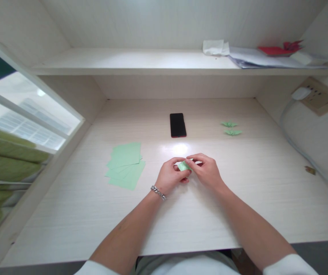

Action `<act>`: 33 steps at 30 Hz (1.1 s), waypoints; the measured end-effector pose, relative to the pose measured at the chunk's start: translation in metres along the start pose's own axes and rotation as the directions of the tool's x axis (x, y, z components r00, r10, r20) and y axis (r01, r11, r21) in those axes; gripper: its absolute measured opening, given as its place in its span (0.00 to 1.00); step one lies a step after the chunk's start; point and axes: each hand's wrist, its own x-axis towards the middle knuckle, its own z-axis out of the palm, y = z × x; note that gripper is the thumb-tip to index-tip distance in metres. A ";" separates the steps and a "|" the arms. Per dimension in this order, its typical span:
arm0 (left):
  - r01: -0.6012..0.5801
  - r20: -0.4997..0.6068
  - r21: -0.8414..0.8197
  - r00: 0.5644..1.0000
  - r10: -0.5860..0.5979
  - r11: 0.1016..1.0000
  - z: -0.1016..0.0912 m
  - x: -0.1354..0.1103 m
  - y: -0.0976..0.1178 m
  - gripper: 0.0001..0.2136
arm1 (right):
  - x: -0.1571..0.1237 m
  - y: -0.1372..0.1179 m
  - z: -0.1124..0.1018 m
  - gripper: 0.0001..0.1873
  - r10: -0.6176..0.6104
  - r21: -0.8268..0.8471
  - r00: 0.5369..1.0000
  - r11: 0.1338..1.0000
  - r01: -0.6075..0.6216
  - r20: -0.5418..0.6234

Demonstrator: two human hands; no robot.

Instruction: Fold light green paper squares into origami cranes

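A small folded piece of green paper (183, 166) is held between my two hands above the middle of the desk. My left hand (171, 175) pinches it from the left, with a chain bracelet on that wrist. From the right, my right hand (207, 170) grips its upper right edge with thumb and fingers. Fingers cover part of the paper, so its full shape is hidden. Left of my hands lies a loose stack of green paper sheets (126, 162). Farther back on the right sit two folded green paper cranes (230, 124), one in front of the other.
A black phone (177, 125) lies flat beyond my hands. The shelf (124, 61) above bears tissue (215, 47), papers and a red item. At right, a white cable (293, 143) runs from a wall socket (319, 96) past a small brown scrap (310, 170).
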 end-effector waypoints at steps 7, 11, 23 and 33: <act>-0.061 -0.001 0.090 0.998 0.062 0.994 -0.003 0.001 -0.007 0.17 | 0.003 0.003 -0.005 0.11 0.041 -0.030 0.998 0.999 -0.039 0.044; -0.136 -0.010 0.152 0.990 0.139 0.979 -0.006 0.007 -0.016 0.18 | 0.004 0.001 -0.008 0.09 0.045 -0.051 0.994 0.998 -0.040 0.103; -0.187 0.001 0.130 0.982 0.189 0.974 -0.008 0.008 -0.020 0.17 | 0.007 0.008 -0.008 0.10 0.143 0.087 0.985 0.985 -0.152 0.100; -0.175 -0.047 0.116 0.982 0.181 0.978 -0.006 0.008 -0.021 0.14 | 0.008 0.010 -0.007 0.16 0.141 0.159 0.985 0.975 -0.155 0.096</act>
